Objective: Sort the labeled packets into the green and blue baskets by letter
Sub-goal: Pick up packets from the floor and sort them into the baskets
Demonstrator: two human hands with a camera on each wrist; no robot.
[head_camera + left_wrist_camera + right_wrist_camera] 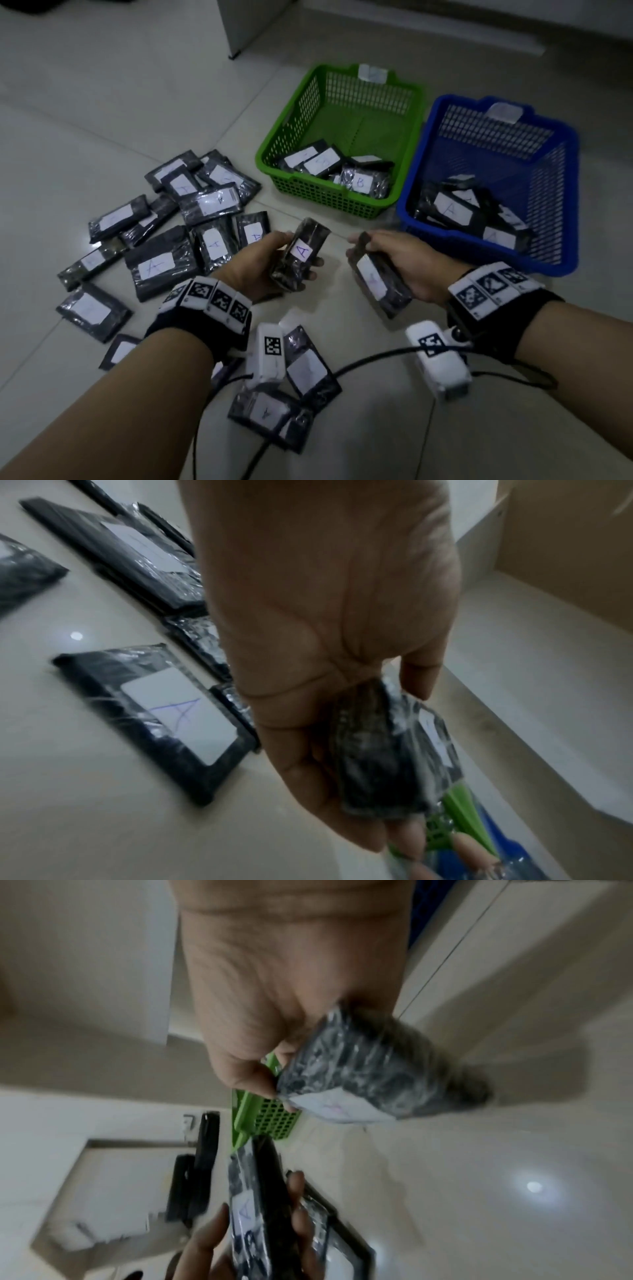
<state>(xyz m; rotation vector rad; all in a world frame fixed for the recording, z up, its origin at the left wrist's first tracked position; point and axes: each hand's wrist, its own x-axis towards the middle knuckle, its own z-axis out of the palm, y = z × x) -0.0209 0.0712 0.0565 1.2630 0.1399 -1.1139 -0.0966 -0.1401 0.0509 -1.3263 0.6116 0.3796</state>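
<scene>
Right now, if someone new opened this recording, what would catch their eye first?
Two bright baskets on the pale floor: the green basket with B-labelled packets, and the blue basket to its right holding A-labelled ones. In front, the left hand grips a packet marked A, while the right hand holds another packet. A scatter of unsorted packets lies at left.

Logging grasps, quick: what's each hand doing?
Left hand: holds black plastic-wrapped packet labelled A.
Right hand: holds black plastic-wrapped packet, label unreadable.
</scene>
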